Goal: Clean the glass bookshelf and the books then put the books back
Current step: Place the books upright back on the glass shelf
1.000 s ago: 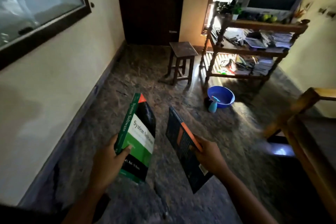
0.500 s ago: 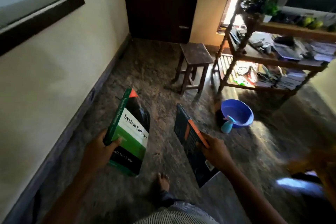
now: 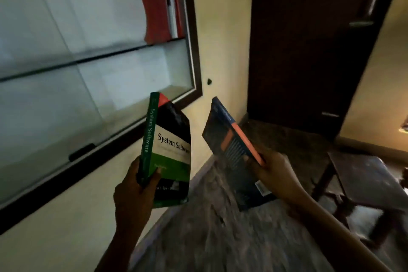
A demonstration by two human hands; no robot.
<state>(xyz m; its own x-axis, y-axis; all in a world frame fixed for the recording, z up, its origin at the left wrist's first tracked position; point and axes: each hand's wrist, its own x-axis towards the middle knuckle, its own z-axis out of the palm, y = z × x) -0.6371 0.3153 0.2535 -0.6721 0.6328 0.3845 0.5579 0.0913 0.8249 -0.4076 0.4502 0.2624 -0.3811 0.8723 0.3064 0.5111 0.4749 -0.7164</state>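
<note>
My left hand [image 3: 134,192] grips the green "System Software" book [image 3: 170,139] by its spine, held upright. A dark blue book with an orange spine [image 3: 229,148] is tilted in front of me, pinched at its lower edge by my right hand [image 3: 273,172]. The glass bookshelf [image 3: 92,57] is set in the wall at the left, framed in dark wood, with a glass shelf across its middle. Some red books [image 3: 161,9] stand at the right end of its upper shelf. Both held books are level with the bookshelf's lower right corner, a little in front of it.
A dark wooden door [image 3: 309,46] stands at the back right of the wall. A small wooden stool [image 3: 364,181] is on the stone floor at the right. A black handle [image 3: 81,152] sits on the bookshelf's sliding glass near the lower frame.
My view has swung up and left from the floor to the wall bookshelf. Both hands have lifted their books toward it. The blue basin and the wooden rack have left the view.
</note>
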